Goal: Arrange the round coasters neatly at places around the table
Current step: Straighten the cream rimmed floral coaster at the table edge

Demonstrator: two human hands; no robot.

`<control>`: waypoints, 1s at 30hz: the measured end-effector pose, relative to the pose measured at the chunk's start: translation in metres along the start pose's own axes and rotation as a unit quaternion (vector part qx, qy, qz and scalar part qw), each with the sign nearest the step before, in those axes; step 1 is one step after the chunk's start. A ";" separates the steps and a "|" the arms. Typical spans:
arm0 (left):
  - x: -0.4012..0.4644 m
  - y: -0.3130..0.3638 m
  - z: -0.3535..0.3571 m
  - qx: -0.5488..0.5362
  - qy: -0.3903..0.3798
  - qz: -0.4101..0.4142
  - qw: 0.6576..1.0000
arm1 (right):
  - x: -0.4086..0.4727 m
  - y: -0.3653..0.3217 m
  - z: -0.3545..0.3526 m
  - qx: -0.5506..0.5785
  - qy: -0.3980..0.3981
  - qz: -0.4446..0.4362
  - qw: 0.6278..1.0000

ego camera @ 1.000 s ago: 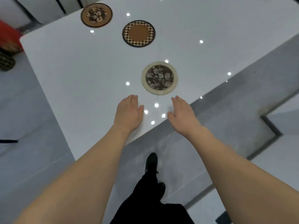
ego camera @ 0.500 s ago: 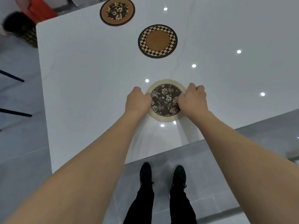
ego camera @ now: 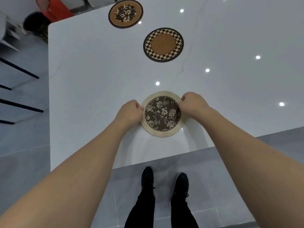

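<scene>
Both hands are pinching opposite edges of the pale-rimmed floral coaster (ego camera: 162,114), the left hand (ego camera: 130,111) clenching its left rim and the right hand (ego camera: 192,104) gripping its upper right rim, with fingers curling in so that only knuckles are showing. The coaster is lying near the close edge of the white tabletop (ego camera: 92,83), directly in front of the person, whose black shoes (ego camera: 164,183) are standing on the grey floor just below. Farther along the tabletop, a checkered coaster (ego camera: 163,44) and a brown floral coaster (ego camera: 125,13) are sitting in a rough line, well apart from each other. The step in hand appears to be settling this near coaster at its place: doing it well probably means keeping it flat, sliding it with even pressure from both sides rather than lifting one rim, squaring it to the near edge with a margin, and matching the spacing of the other two. Whether the coaster is resting fully on the surface or is being raised slightly is hard to tell; the fingertips are hiding under or behind the rim. The far end and right side of the tabletop are being cut off, so any further coasters or places there cannot be seen, and the blurred red and dark shapes at the upper left are impossible to identify.
</scene>
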State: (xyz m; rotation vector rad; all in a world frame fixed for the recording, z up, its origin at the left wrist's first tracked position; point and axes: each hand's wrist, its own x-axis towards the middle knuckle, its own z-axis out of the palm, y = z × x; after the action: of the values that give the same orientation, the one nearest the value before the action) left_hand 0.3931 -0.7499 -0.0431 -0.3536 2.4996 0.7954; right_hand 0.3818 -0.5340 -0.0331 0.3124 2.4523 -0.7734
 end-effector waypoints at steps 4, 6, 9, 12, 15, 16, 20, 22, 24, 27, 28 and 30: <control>-0.010 -0.021 -0.002 0.045 0.014 0.029 0.998 | -0.004 0.005 0.012 0.025 -0.019 -0.039 0.999; -0.015 -0.029 -0.005 0.065 0.020 0.043 0.997 | -0.008 0.009 0.018 0.049 -0.030 -0.051 0.997; -0.023 -0.040 -0.006 0.063 0.024 0.067 0.995 | -0.012 0.014 0.023 0.061 -0.070 -0.059 0.994; -0.030 -0.049 -0.006 0.055 0.021 0.087 0.994 | -0.015 0.017 0.023 0.071 -0.105 -0.066 0.990; -0.032 -0.054 -0.006 0.043 0.020 0.084 0.995 | -0.017 0.018 0.026 0.082 -0.117 -0.063 0.988; -0.032 -0.055 -0.006 0.040 0.021 0.080 0.996 | -0.018 0.018 0.027 0.085 -0.123 -0.062 0.987; -0.034 -0.061 -0.005 0.052 0.029 0.074 0.995 | -0.021 0.020 0.028 0.094 -0.134 -0.068 0.984; -0.035 -0.062 -0.005 0.053 0.032 0.073 0.995 | -0.022 0.021 0.030 0.089 -0.129 -0.076 0.985; -0.036 -0.061 -0.005 0.050 0.029 0.071 0.996 | -0.023 0.022 0.032 0.077 -0.121 -0.081 0.986; -0.038 -0.061 -0.005 0.041 0.022 0.069 0.997 | -0.026 0.023 0.033 0.055 -0.115 -0.090 0.988; -0.039 -0.060 -0.004 0.038 0.021 0.070 0.997 | -0.026 0.023 0.034 0.047 -0.112 -0.092 0.988; -0.041 -0.060 -0.004 0.033 0.020 0.070 0.997 | -0.026 0.022 0.034 0.039 -0.108 -0.098 0.989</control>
State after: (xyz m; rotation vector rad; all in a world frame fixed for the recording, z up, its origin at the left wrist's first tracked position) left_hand 0.4486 -0.7965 -0.0470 -0.1750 2.6041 0.7644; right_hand 0.4264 -0.5374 -0.0520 0.0125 2.2740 -0.9354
